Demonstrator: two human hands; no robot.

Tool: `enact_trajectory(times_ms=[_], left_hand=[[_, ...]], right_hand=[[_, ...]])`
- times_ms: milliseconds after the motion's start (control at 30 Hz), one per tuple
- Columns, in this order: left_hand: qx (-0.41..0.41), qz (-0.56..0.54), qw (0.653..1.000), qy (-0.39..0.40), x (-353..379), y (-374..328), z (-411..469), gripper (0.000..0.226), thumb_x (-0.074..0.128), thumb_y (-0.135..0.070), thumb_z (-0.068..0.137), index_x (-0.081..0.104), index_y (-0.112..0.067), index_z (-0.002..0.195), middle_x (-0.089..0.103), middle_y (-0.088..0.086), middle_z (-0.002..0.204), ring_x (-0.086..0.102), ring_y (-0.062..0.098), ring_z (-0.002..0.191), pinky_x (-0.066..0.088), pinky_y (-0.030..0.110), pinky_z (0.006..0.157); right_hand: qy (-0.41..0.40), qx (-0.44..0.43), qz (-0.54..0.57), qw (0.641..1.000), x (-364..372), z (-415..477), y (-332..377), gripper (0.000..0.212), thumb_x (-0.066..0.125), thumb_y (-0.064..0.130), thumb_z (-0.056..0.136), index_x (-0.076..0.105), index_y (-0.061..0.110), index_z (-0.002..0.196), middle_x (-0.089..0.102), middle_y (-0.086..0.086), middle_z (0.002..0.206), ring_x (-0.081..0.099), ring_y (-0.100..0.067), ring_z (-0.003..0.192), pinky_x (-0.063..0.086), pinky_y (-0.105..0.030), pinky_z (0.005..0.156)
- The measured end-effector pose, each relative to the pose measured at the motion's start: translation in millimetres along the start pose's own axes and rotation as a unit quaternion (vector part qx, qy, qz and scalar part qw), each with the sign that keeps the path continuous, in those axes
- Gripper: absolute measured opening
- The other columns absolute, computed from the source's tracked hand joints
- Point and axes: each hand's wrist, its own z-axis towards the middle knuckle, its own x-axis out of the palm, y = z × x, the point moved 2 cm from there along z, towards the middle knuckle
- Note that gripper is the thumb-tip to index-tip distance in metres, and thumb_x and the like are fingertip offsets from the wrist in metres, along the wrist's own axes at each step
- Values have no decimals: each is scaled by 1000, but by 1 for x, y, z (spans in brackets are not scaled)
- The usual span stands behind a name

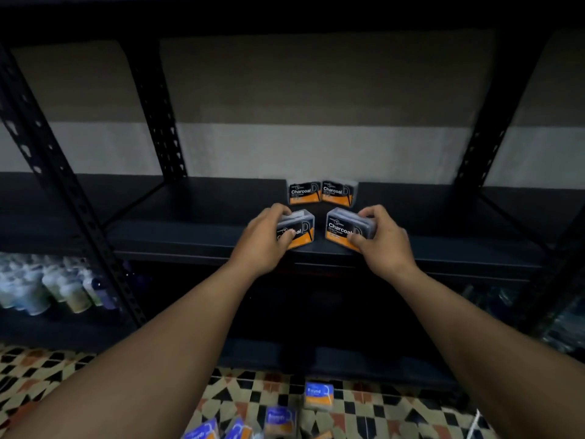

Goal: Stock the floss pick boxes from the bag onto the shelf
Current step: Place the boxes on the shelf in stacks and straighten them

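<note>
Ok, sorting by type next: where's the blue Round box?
Head view, bottom centre: the Round box sits on the tiled floor below the shelf, just right of other blue boxes.

A cluster of small pale bottles (47, 288), blurred in dim light, is being stored at the far left. Directly below the bottles, a tiled floor (47, 369) patterned in black, cream and reddish shapes is being shown, spreading out to their right. Above and to the right of the bottles, a wall (316, 106) is being faintly lit, tan above and whitish below, while far to their right glossy goods (563, 324), too dark to identify, are being kept.
</note>
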Motion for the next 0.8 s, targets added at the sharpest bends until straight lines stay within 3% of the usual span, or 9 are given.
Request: enact_trajectory(times_ms=[100,233,433,633,800], left_hand=[[11,18,1000,-4,9,7,16,29,61,-28,95,55,-25,123,56,-3,121,54,19,110,47,35,91],[-11,33,999,-5,22,16,35,37,64,-27,92,53,-29,128,50,1,119,55,25,109,46,33,91],[-37,77,996,28,38,21,71,60,63,-14,85,44,-30,140,43,11,134,57,37,113,50,41,96],[-24,80,996,15,54,33,98,61,63,-7,89,44,-28,143,40,14,132,56,39,110,48,37,92],[-18,61,998,13,63,40,105,61,61,-9,91,42,-33,144,39,13,132,56,36,112,49,36,93]], right_hand=[[-11,-10,-25,1000,10,16,-7,33,74,24,84,55,32,109,61,4,104,60,-15,91,53,-34,80],[-13,-27,-59,998,21,35,-13,33,72,27,84,55,34,112,59,1,103,59,-17,89,47,-29,76],[0,-19,-134,991,36,65,-17,56,65,20,75,45,41,123,59,-7,109,62,-32,93,54,-37,80],[-18,-50,-150,987,45,94,-29,56,68,16,79,48,29,130,54,-13,111,59,-38,99,50,-38,78],[-4,-50,-141,989,48,103,-35,60,68,20,83,43,34,136,55,-12,113,58,-37,101,49,-37,80]])
